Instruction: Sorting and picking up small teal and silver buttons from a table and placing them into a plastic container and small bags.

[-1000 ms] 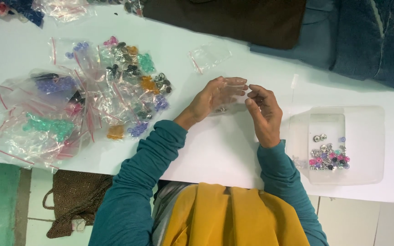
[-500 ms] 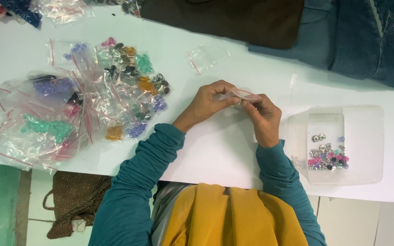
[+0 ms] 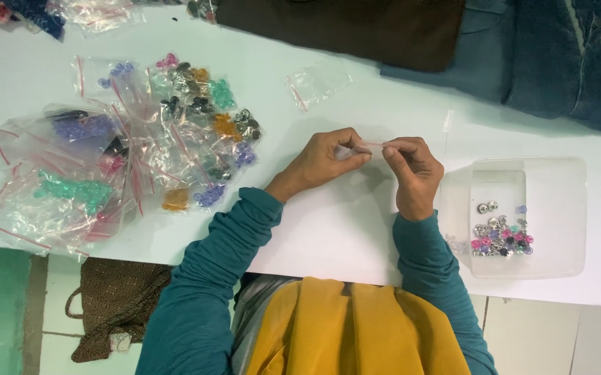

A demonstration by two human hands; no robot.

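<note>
Together, the left hand (image 3: pixel 324 160) and right hand (image 3: pixel 411 170) pinched a small clear zip bag (image 3: pixel 373 144) between their fingertips above the white table (image 3: pixel 328 229). A clear tray (image 3: pixel 557 215) of snap buttons sat just right; bagged beads (image 3: pixel 106 160) lay well left.

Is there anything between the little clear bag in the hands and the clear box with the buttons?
Nothing visible. Both hands, left hand and right hand, pinch the small clear plastic zip bag. Only bare white table lies between it and the clear plastic box at the right.
</note>
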